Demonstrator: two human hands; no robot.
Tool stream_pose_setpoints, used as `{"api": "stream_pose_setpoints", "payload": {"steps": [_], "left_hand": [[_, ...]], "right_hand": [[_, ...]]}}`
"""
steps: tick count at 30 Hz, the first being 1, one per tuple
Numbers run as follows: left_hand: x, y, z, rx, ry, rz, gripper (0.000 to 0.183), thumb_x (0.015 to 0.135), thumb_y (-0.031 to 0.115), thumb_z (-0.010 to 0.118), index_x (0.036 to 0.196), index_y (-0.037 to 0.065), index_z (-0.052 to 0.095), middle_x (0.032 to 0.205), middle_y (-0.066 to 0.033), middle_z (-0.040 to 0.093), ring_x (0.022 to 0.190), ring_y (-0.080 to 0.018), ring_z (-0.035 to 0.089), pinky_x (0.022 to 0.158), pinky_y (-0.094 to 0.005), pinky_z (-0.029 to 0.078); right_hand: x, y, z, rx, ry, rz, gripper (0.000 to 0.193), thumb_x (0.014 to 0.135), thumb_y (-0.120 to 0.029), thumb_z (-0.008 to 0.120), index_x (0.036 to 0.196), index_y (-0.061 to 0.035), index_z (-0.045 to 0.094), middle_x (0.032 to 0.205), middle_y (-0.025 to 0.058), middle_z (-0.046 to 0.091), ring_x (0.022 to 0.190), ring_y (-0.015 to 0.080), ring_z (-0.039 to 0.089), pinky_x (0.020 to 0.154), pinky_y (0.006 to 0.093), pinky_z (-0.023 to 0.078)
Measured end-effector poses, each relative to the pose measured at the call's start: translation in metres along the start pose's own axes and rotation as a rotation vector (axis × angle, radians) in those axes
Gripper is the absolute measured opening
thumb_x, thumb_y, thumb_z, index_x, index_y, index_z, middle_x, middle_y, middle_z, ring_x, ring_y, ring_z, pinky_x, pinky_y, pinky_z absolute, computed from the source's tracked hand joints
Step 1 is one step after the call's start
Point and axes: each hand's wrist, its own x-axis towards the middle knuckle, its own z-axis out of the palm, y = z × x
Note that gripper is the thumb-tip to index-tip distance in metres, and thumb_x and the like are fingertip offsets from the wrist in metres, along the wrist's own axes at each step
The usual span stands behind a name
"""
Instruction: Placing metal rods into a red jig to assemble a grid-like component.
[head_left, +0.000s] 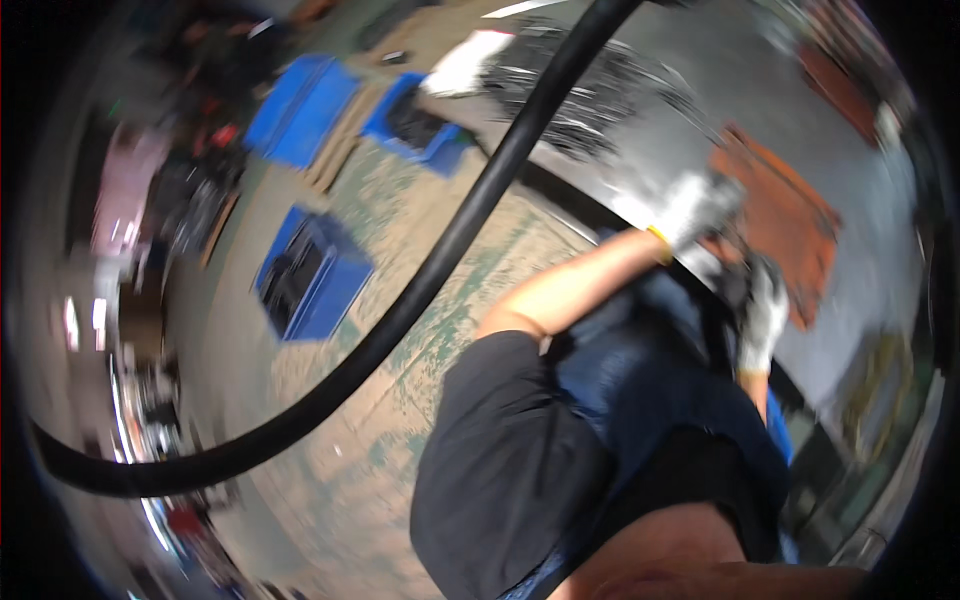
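Note:
Both hands wear white-and-grey work gloves and are blurred by motion. My left hand (pixel 703 208) is over the near left edge of an orange-brown mat or board (pixel 785 225) on a grey metal table (pixel 655 150). My right hand (pixel 764 308) is by the same board's near edge, close to the table's front. Between the two hands there may be a small item, too smeared to make out. I cannot see whether the fingers of either hand grip anything. A loose pile of thin, dark, shiny pieces (pixel 570 90) lies further along the table to the left.
A thick black hose or cable (pixel 440 255) curves across the view. On the worn floor (pixel 400 400) to the left stand a blue bin of dark items (pixel 325 280), another blue bin (pixel 415 125) by the table, and a blue container (pixel 305 110). Another orange-brown piece (pixel 838 92) lies far right.

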Motion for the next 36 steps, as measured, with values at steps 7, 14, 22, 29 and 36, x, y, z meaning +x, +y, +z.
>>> {"api": "stream_pose_setpoints", "payload": {"steps": [7, 14, 22, 29, 36], "left_hand": [[0.010, -0.040, -0.007, 0.499, -0.034, -0.093, 0.035, 0.091, 0.033, 0.053, 0.119, 0.014, 0.060, 0.107, -0.0173, 0.064, 0.092, -0.0283, 0.066, 0.070, -0.0422, 0.053], [0.008, -0.022, 0.016, 0.140, -0.113, -0.451, 0.029, 0.095, 0.026, 0.051, 0.113, 0.008, 0.066, 0.095, -0.0148, 0.070, 0.085, -0.0251, 0.069, 0.073, -0.0333, 0.052], [-0.011, -0.008, 0.017, 0.436, -0.161, -0.344, 0.041, 0.090, 0.026, 0.059, 0.127, 0.012, 0.055, 0.095, -0.0145, 0.068, 0.085, -0.0291, 0.067, 0.076, -0.0371, 0.052], [0.030, 0.013, 0.022, 1.132, -0.214, 0.385, 0.040, 0.085, 0.031, 0.060, 0.120, 0.012, 0.057, 0.106, -0.0112, 0.058, 0.108, -0.0279, 0.051, 0.104, -0.0469, 0.031], [0.035, -0.011, 0.042, 0.792, -0.337, 0.430, 0.035, 0.085, 0.031, 0.059, 0.114, 0.011, 0.062, 0.110, -0.0076, 0.061, 0.097, -0.0249, 0.055, 0.096, -0.0414, 0.035]], "right_hand": [[0.002, 0.001, -0.013, -0.480, -0.085, -0.397, 0.017, 0.087, -0.008, 0.060, 0.102, -0.0036, 0.067, 0.101, 0.0093, 0.065, 0.064, 0.0178, 0.067, 0.060, 0.0282, 0.055], [0.024, 0.027, -0.037, -0.811, -0.069, -0.231, 0.029, 0.083, -0.013, 0.063, 0.112, -0.0087, 0.064, 0.112, 0.0079, 0.063, 0.101, 0.0193, 0.062, 0.086, 0.0358, 0.052], [0.030, 0.045, -0.026, -0.881, -0.088, -0.522, 0.033, 0.078, -0.012, 0.062, 0.110, -0.0089, 0.066, 0.117, 0.0077, 0.061, 0.105, 0.0246, 0.059, 0.089, 0.0358, 0.050], [0.032, 0.058, -0.027, -0.954, -0.106, -0.566, 0.031, 0.083, -0.013, 0.056, 0.112, -0.0075, 0.065, 0.115, 0.0098, 0.064, 0.105, 0.0236, 0.061, 0.091, 0.0348, 0.050], [0.038, 0.057, -0.030, -0.933, -0.161, -0.595, 0.027, 0.083, -0.019, 0.065, 0.108, -0.0083, 0.066, 0.104, 0.0115, 0.066, 0.092, 0.0288, 0.064, 0.080, 0.0375, 0.051]]}}
